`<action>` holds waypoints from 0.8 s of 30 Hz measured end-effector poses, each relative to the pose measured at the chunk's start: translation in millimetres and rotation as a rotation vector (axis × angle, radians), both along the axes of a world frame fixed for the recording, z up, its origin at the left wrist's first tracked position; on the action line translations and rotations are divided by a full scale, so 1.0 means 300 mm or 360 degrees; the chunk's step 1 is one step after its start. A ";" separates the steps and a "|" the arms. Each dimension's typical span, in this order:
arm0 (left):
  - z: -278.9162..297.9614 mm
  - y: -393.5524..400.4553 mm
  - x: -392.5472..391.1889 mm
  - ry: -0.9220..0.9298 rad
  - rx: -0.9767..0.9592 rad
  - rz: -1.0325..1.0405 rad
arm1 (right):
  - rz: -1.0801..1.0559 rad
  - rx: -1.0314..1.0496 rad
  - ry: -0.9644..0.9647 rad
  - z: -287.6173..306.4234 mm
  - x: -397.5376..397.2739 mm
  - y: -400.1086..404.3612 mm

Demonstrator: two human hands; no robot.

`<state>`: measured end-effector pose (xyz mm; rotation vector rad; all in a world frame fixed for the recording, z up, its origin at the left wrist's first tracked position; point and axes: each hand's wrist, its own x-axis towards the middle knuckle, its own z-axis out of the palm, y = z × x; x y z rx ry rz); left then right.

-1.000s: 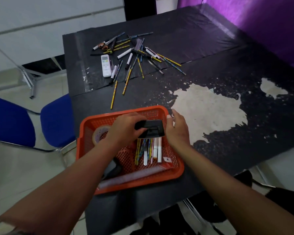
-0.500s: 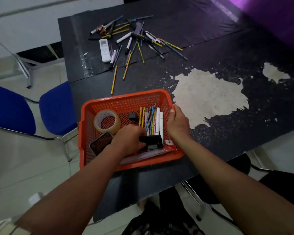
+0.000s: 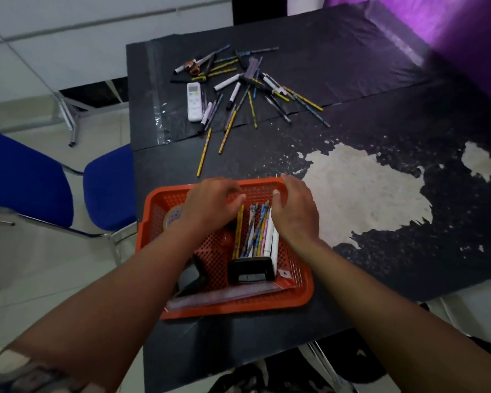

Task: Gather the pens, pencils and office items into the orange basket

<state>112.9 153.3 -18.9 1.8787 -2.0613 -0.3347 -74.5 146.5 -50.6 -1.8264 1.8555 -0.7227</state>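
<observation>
The orange basket (image 3: 153, 231) stands on the black table near its front edge. Inside lie a bundle of pencils and pens (image 3: 254, 231), white markers (image 3: 272, 241), a black stapler (image 3: 251, 270), a tape roll (image 3: 173, 217) and a clear ruler (image 3: 227, 297). My left hand (image 3: 210, 201) hovers over the basket's far side, fingers loosely curled and holding nothing. At the far right corner, my right hand (image 3: 295, 214) grips the basket's rim, thumb inside. A loose pile of pens and pencils (image 3: 247, 83), a white remote (image 3: 194, 102) and orange-handled scissors (image 3: 191, 68) lie at the table's far end.
Two yellow pencils (image 3: 204, 151) lie between the pile and the basket. A worn pale patch (image 3: 366, 194) marks the table right of the basket. Blue chairs (image 3: 26, 177) stand left of the table. Purple cloth (image 3: 451, 29) hangs at the far right.
My left hand set the black stapler down at the basket's near side, let go and moved to the far side. My right hand slid along the rim to the far corner.
</observation>
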 end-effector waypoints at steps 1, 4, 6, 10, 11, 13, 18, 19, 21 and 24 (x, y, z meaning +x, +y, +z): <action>0.012 -0.028 0.020 0.0005 -0.0004 0.0075 | 0.0053 -0.0018 0.0011 0.010 0.021 -0.033; 0.031 -0.099 0.096 0.0024 -0.0013 0.0254 | 0.0221 -0.0081 0.0025 0.039 0.099 -0.112; 0.031 -0.144 0.157 0.0026 -0.0015 0.0339 | 0.0315 -0.0056 0.0057 0.050 0.169 -0.164; 0.005 -0.201 0.271 0.0044 0.0023 0.0446 | 0.0406 0.0114 0.0122 0.058 0.319 -0.259; -0.012 -0.219 0.304 0.0052 0.0031 0.0456 | 0.0398 0.0185 0.0136 0.052 0.362 -0.291; -0.046 -0.237 0.349 0.0064 0.0061 0.0466 | 0.0358 0.0322 0.0164 0.040 0.418 -0.336; -0.152 -0.298 0.459 0.0134 0.0175 0.0498 | 0.0229 0.0583 0.0234 -0.045 0.572 -0.453; -0.180 -0.313 0.483 0.0154 0.0198 0.0497 | 0.0203 0.0618 0.0254 -0.072 0.602 -0.476; -0.222 -0.338 0.517 0.0170 0.0240 0.0480 | 0.0148 0.0663 0.0303 -0.118 0.650 -0.511; -0.272 -0.370 0.551 0.0201 0.0278 0.0480 | 0.0098 0.0688 0.0376 -0.159 0.695 -0.544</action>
